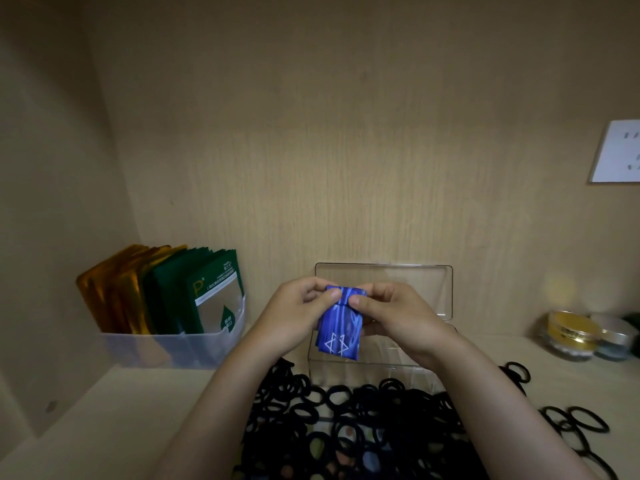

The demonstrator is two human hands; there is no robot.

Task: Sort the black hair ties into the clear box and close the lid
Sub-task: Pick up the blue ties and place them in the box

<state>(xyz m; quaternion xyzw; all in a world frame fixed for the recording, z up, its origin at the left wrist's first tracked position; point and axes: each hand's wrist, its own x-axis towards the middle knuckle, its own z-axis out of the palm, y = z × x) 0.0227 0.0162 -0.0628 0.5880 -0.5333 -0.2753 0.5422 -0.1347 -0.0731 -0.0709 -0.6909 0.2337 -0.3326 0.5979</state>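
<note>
A big heap of black hair ties [349, 420] covers the shelf in front of me, with a few loose ones [575, 420] off to the right. Behind the heap stands the clear box [349, 370], its lid [415, 282] open and leaning back against the wall. Above the box, my left hand [294, 313] and my right hand [398, 317] both pinch the top edge of a small blue patterned packet [341, 327], which hangs between them. The box interior is partly hidden behind my hands.
A translucent bin [194, 348] of green and gold sachets stands at the left against the wooden wall. Two small jars [571, 336] with gold lids sit at the right. A white socket plate [616, 152] is mounted on the back wall.
</note>
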